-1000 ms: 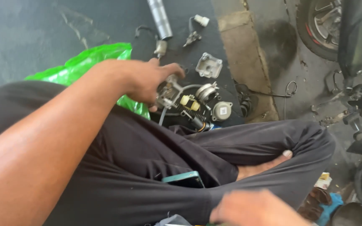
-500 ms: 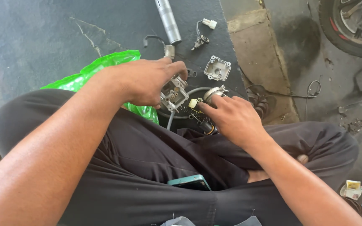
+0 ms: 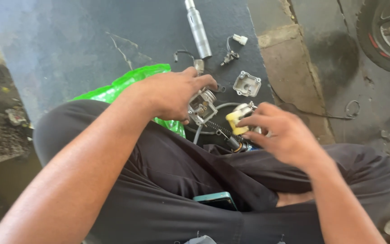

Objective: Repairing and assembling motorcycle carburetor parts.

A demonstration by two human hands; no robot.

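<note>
My left hand (image 3: 177,92) grips a small metal carburetor body (image 3: 202,106) just above my crossed legs in dark trousers. My right hand (image 3: 278,133) pinches a pale yellow plastic part (image 3: 234,121) that sits beside a coiled spring and a cable end (image 3: 233,143). The two hands are close together, a few centimetres apart. A grey hose loops on the dark mat below the carburetor.
On the dark mat (image 3: 77,49) lie a metal tube (image 3: 197,28), a square metal cover (image 3: 247,84), a small wired connector (image 3: 234,47) and a green plastic bag (image 3: 132,83). A motorcycle wheel (image 3: 387,36) stands at the upper right. A phone (image 3: 216,200) rests in my lap.
My right hand came up from my lap to the parts and now pinches the yellow piece. My left hand stayed on the carburetor body.
</note>
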